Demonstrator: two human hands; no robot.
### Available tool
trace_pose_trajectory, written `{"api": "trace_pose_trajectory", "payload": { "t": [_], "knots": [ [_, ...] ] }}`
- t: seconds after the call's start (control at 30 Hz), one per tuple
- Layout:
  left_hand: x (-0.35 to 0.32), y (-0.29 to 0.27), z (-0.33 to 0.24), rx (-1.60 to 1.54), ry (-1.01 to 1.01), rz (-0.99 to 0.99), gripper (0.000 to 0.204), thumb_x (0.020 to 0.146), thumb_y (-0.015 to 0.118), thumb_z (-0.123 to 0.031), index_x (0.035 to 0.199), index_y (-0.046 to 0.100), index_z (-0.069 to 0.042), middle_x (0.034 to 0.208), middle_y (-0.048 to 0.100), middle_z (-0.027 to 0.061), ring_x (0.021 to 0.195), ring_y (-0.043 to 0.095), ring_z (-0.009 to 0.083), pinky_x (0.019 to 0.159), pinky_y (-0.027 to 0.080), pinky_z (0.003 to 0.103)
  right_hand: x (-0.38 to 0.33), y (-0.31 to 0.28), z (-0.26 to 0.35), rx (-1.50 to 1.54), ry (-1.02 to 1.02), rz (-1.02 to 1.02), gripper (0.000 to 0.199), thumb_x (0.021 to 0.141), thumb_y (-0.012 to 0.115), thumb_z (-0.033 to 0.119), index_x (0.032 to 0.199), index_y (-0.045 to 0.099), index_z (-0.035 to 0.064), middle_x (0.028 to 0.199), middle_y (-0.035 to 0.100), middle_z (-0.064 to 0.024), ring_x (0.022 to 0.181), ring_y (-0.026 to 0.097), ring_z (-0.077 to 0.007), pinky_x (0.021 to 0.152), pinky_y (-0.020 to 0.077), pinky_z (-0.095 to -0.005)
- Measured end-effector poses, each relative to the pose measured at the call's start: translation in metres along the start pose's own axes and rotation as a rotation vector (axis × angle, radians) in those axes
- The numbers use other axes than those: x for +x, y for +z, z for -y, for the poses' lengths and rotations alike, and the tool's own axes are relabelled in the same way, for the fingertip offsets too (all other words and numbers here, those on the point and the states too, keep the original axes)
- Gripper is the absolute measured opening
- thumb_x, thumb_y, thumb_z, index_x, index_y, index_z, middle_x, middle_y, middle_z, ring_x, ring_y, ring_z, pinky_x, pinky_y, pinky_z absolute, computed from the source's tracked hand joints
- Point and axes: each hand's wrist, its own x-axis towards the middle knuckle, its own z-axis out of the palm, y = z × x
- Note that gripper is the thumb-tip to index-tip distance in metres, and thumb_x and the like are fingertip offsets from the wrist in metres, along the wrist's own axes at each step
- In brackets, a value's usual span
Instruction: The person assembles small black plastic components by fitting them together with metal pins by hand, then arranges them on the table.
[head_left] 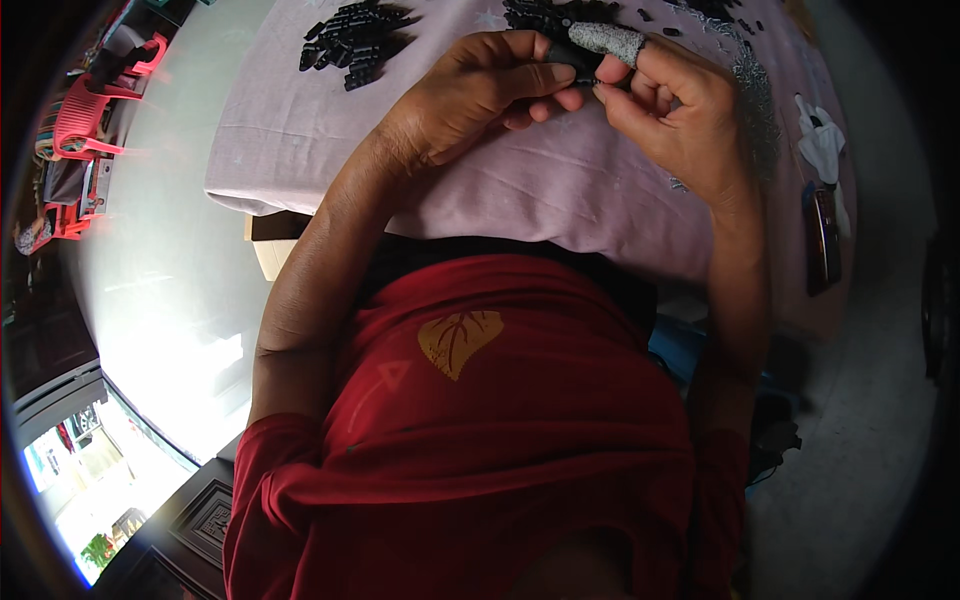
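Over the pink cloth, my left hand is closed, its thumb and fingers gripping a small black plastic-looking part. Close against that part's right end is my right hand, thumb and fingers pinched together. Whatever lies in that pinch is too small or hidden to make out. A grey knitted finger cover wraps the right index finger, which reaches over the black part. Just beyond my hands lies a pile of similar black parts, partly hidden. Another heap of ridged black pieces sits to the left.
Small silvery metal pieces are scattered right of my right hand. White gloves and a dark phone lie at the right edge of the pink cloth. A cardboard box shows below the table's left side; red plastic chairs stand farther left.
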Motion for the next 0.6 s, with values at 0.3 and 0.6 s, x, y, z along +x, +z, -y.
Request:
{"api": "trace_pose_trajectory", "payload": {
  "t": [0.3, 0.6],
  "knots": [
    [0.0000, -0.0033, -0.0007, -0.088, -0.011, 0.027, 0.023, 0.101, 0.064, -0.022, 0.116, 0.064, -0.006, 0.098, 0.071, 0.0019, 0.075, 0.056, 0.0014, 0.063, 0.042, 0.015, -0.0013, 0.0013, 0.0020, 0.135, 0.075, -0.023, 0.017, 0.082, 0.076, -0.005, 0.098, 0.072, 0.0010, 0.074, 0.066, 0.0028, 0.061, 0.057, 0.0004, 0.055, 0.0444, -0.0156],
    [-0.0005, -0.0053, -0.0056, -0.323, -0.040, 0.095, 0.022, 0.101, 0.063, -0.018, 0.118, 0.061, -0.003, 0.098, 0.071, 0.0048, 0.076, 0.059, 0.0026, 0.062, 0.045, 0.015, 0.0031, 0.0029, 0.0005, 0.231, 0.008, -0.049, 0.027, 0.089, 0.070, -0.006, 0.115, 0.071, -0.0011, 0.099, 0.076, -0.0077, 0.079, 0.071, -0.0080, 0.070, 0.0567, -0.0190]
  ]
}}
